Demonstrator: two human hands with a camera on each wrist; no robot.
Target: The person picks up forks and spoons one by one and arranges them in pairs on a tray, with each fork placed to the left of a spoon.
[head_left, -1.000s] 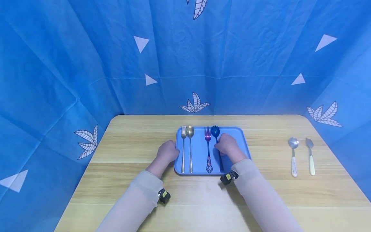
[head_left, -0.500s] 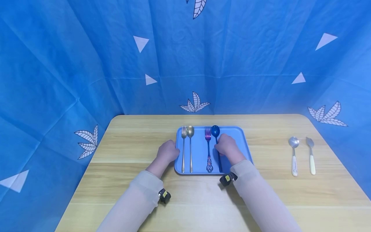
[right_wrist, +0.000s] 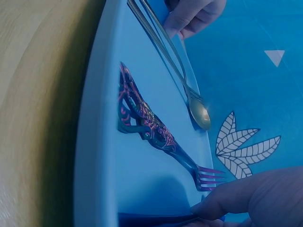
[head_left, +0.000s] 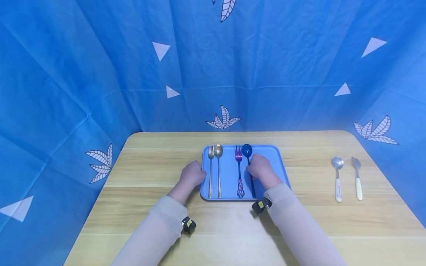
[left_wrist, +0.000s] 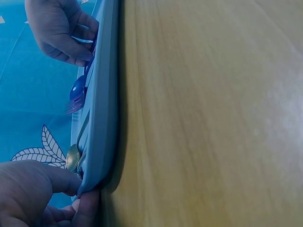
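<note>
A blue tray (head_left: 229,181) lies on the table, with cutlery side by side on it. My left hand (head_left: 193,173) grips the tray's left edge, thumb over the rim and fingers beneath in the left wrist view. With thumb and fingers my right hand (head_left: 261,168) pinches the handle of a dark blue spoon (head_left: 247,150), whose bowl points to the far edge. Just left of that spoon is a purple fork (head_left: 239,157) with an ornate handle (right_wrist: 147,123). Nearer my left hand, a gold fork (head_left: 210,166) and a gold spoon (head_left: 218,151) lie parallel.
On the wooden table (head_left: 146,221), to the right of the tray, lie a spoon (head_left: 337,181) with a white patterned handle and a utensil (head_left: 358,184) with a pale handle and narrow metal head. A blue patterned curtain (head_left: 199,66) hangs behind and along both sides.
The lower end of the blue spoon's handle has swung slightly left, with a tiny shift of my right hand. My left hand and the tray have stayed in place.
</note>
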